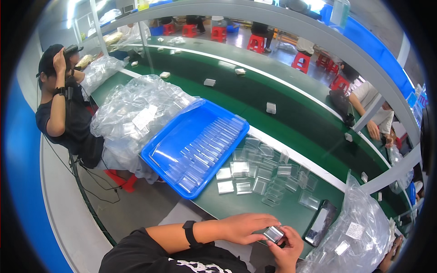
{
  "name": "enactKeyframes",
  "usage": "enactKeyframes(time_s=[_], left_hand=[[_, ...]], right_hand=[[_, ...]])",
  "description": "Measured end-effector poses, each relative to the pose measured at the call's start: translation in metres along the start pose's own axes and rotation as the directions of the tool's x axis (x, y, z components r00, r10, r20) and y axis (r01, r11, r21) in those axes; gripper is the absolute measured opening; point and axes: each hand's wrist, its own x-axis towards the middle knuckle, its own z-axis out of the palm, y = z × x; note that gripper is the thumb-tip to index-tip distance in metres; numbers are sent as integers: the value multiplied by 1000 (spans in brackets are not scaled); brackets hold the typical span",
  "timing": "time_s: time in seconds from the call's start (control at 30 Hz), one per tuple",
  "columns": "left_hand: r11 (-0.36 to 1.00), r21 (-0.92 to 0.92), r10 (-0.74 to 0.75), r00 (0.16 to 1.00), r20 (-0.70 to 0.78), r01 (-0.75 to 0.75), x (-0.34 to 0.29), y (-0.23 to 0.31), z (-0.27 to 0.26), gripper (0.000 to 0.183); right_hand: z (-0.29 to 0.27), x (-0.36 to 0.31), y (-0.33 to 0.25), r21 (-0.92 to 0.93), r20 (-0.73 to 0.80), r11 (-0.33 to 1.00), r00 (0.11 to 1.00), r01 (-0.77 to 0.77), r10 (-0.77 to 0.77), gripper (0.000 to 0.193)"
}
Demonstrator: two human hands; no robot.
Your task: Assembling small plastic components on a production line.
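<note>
A small clear plastic box (pixel 273 234) is held between my two hands near the front edge of the green table. My left hand (pixel 248 229), with a dark band on its wrist, grips the box from the left with thumb and fingers. On the other side, my right hand (pixel 290 248) pinches it with bent fingers. Beyond them, many similar clear boxes (pixel 260 185) lie loose on the table, some overlapping. To the left stands a blue tray (pixel 166 142) with clear plastic pieces (pixel 207 148) lined up in rows.
A dark phone (pixel 321 223) lies right of my hands, beside a large plastic bag (pixel 359 227). Another bag (pixel 136 109) lies behind the tray. A green conveyor belt (pixel 298 116) carries small white items beyond a white rail. One person sits at left, another across the belt.
</note>
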Motion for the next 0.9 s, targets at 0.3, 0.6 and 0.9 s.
enactKeyframes(time_s=[0.3,0.6,0.9], left_hand=[[997,-10,-77,996,44,77,-3,5,1,57],[998,-11,-62,998,28,62,1,8,-3,55],[999,53,-6,999,-34,7,-1,1,2,55]], right_hand=[[3,-3,-3,-12,2,1000,1000,-2,2,55],[8,2,-7,27,-35,1000,999,-13,14,56],[5,-1,-6,26,-14,998,998,-58,59,60]])
